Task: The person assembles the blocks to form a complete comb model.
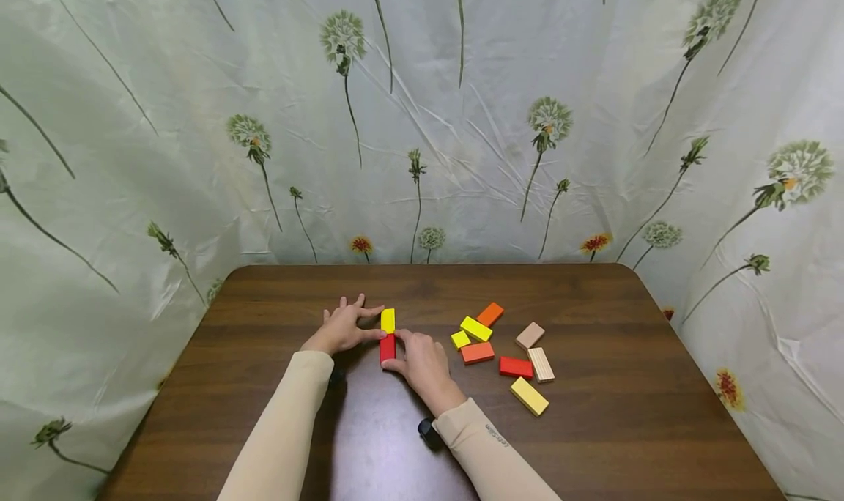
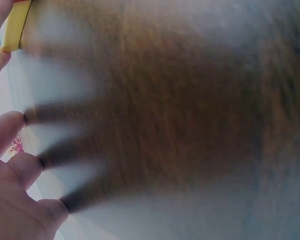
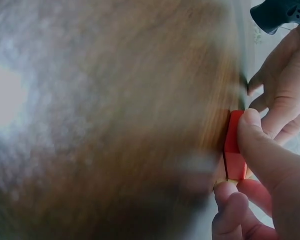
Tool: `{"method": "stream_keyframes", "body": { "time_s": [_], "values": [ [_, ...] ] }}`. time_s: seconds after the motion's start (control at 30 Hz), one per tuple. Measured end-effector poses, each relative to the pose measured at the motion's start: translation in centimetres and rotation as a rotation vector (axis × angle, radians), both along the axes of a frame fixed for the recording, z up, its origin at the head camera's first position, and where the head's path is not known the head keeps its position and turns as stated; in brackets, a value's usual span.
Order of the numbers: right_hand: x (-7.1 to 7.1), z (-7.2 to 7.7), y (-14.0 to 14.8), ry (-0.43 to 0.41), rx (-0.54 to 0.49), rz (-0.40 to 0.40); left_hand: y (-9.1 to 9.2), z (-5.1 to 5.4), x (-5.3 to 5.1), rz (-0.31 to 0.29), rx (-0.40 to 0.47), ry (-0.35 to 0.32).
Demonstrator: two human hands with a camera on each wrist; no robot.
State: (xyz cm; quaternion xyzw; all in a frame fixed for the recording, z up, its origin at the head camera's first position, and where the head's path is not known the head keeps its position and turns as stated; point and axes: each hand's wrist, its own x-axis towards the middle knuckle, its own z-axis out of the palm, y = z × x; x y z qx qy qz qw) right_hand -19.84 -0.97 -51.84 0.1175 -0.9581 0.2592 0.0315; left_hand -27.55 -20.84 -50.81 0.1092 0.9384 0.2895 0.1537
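A yellow block (image 1: 388, 320) and a red block (image 1: 387, 349) lie end to end in a line on the table, the red one nearer me. My left hand (image 1: 343, 328) holds the yellow block between thumb and forefinger, its other fingers spread on the far side. In the left wrist view the yellow block (image 2: 16, 27) shows between those two digits. My right hand (image 1: 425, 365) grips the red block, thumb at its near end and fingers towards the joint. The right wrist view shows the red block (image 3: 234, 142) beneath that thumb.
Right of the hands lie several loose blocks: an orange one (image 1: 490, 314), a yellow one (image 1: 476, 329), a red one (image 1: 516, 367), a pale yellow one (image 1: 530, 396) and a striped wooden one (image 1: 541, 365). A flower-printed curtain (image 1: 461, 157) hangs behind the brown table (image 1: 626, 428).
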Motion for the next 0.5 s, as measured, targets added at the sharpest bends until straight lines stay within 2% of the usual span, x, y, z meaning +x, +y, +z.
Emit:
{"method": "stream_keyframes", "body": {
  "time_s": [0.13,0.37,0.5],
  "values": [
    [-0.09,-0.07,0.09,-0.001,-0.004,0.009,-0.09,-0.22,0.01,0.005,0.008,0.009],
    [-0.24,-0.06,0.06,0.004,0.000,0.019,0.27,-0.33,0.18,0.017,-0.050,0.089],
    [-0.22,0.08,0.02,-0.009,0.013,0.013,0.37,-0.13,0.37,0.013,-0.060,0.106]
  ]
}}
